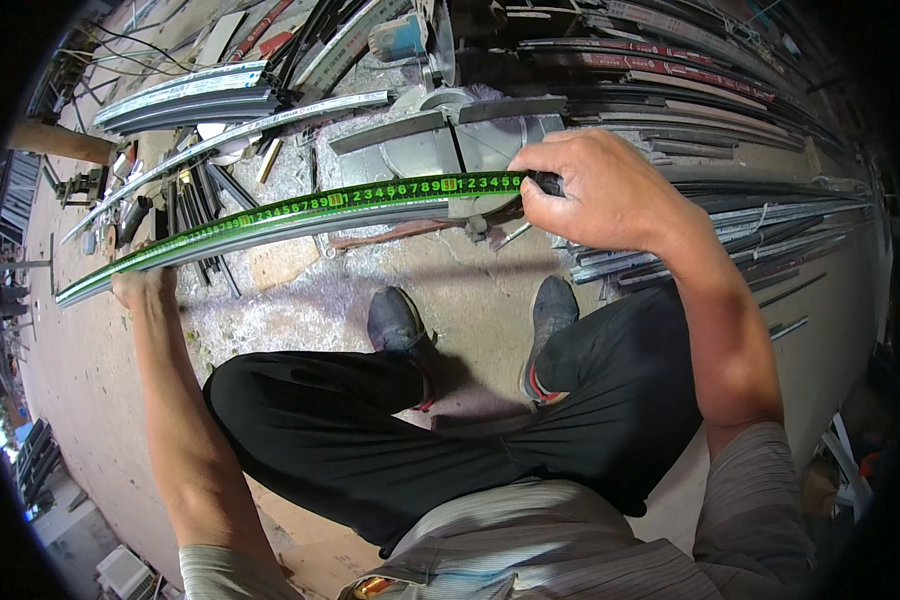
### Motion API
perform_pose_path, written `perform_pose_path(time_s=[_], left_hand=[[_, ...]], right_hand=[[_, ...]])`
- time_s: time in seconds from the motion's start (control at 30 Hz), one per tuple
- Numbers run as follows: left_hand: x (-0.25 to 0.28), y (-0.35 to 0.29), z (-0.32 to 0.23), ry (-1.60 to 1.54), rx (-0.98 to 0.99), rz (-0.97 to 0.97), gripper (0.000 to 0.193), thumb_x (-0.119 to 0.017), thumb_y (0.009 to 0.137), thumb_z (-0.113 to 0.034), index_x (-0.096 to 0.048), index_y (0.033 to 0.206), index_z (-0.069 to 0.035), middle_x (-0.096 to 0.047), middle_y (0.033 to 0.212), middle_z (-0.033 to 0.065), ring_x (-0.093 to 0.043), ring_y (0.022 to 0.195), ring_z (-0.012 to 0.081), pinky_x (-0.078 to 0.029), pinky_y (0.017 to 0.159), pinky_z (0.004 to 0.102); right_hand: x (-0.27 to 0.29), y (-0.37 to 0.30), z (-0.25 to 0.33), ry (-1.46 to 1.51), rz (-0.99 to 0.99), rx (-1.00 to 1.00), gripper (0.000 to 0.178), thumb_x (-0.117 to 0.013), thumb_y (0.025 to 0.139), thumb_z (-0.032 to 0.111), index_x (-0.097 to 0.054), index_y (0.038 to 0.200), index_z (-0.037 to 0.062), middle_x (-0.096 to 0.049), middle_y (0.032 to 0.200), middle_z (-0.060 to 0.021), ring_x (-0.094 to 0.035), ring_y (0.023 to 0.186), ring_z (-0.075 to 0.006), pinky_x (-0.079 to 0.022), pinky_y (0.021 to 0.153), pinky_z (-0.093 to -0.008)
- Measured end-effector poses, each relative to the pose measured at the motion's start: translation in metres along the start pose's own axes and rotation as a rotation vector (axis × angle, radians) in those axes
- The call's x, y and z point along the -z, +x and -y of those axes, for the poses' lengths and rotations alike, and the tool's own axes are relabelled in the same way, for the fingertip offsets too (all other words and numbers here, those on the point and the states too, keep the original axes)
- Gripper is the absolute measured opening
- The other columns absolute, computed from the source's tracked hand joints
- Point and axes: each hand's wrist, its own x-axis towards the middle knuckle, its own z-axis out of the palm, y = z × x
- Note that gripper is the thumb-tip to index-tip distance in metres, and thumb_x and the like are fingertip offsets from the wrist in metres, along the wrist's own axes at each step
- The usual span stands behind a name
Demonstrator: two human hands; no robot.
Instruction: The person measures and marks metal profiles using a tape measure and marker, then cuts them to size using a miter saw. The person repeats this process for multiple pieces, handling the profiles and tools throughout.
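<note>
A tape measure's long green-and-black blade (290, 212) is drawn out between my hands, running from far left to the middle. Just under it, along the same line, lies a grey metal profile (350, 222). My right hand (600, 195) is closed at the right end of the blade, thumb and forefinger pinching by a dark piece; the palm hides the rest of it. Farther left, my left hand (142, 284) is closed around the profile beneath the blade, its fingers mostly hidden.
Ahead stands a mitre saw (410, 140) with a grey base and blue motor part. Bundles of metal profiles (690, 90) are stacked at the right and more profiles (190, 100) lie at the far left. My shoes (395, 320) are on the dusty floor (460, 280) below the blade.
</note>
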Motion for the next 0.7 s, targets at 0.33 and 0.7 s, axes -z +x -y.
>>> perform_pose_path(time_s=[0.33, 0.7], left_hand=[[0.034, 0.065, -0.012, 0.094, -0.043, 0.051, 0.038, -0.038, 0.114, -0.033, -0.059, 0.12, -0.002, -0.05, 0.078, 0.0073, -0.054, 0.073, 0.023, -0.058, 0.078, 0.0491], [0.027, 0.057, -0.022, 0.103, -0.107, -0.051, 0.061, -0.024, 0.115, -0.029, -0.053, 0.157, 0.004, -0.048, 0.082, 0.0068, -0.052, 0.073, 0.0193, -0.054, 0.074, 0.0377]], right_hand=[[-0.001, 0.002, 0.002, -0.036, -0.027, 0.027, 0.026, -0.068, 0.089, 0.018, -0.078, 0.108, 0.0031, -0.071, 0.086, -0.0194, -0.07, 0.082, -0.0414, -0.055, 0.074, -0.0504], [0.002, 0.006, 0.01, -0.02, -0.021, 0.0, 0.028, -0.064, 0.092, 0.025, -0.079, 0.1, 0.0021, -0.074, 0.089, -0.0219, -0.073, 0.085, -0.0426, -0.059, 0.079, -0.0531]])
